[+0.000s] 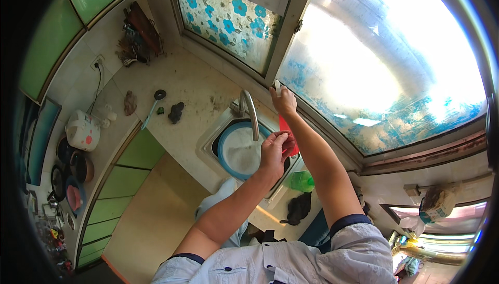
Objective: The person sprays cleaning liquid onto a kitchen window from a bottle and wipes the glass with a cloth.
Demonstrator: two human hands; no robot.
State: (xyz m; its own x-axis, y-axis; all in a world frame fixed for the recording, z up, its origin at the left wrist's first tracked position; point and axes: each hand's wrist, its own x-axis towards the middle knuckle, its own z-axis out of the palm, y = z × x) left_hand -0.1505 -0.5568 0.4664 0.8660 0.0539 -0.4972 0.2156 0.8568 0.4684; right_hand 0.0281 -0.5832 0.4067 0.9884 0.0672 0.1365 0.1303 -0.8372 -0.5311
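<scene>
My right hand (284, 101) is at the window's lower frame, its fingers around a small white object (277, 88) that looks like a handle; its far end is hidden. My left hand (276, 149) hovers over the sink's right side, thumb and fingertips pinched together; whether something thin is between them cannot be made out. Behind it a red plastic thing (282, 122) shows, partly covered by my right forearm. Below the curved metal faucet (250, 108), a blue-rimmed basin (223, 159) of cloudy water sits in the metal sink (204, 143).
A green plastic bottle (302, 181) and a dark cloth (298, 208) lie right of the sink. Leftward on the counter are a dark rag (176, 112), a blue-handled brush (149, 112) and a brownish cloth (130, 102). The sliding window (351, 69) rises beyond. A white cooker (82, 130) stands far left.
</scene>
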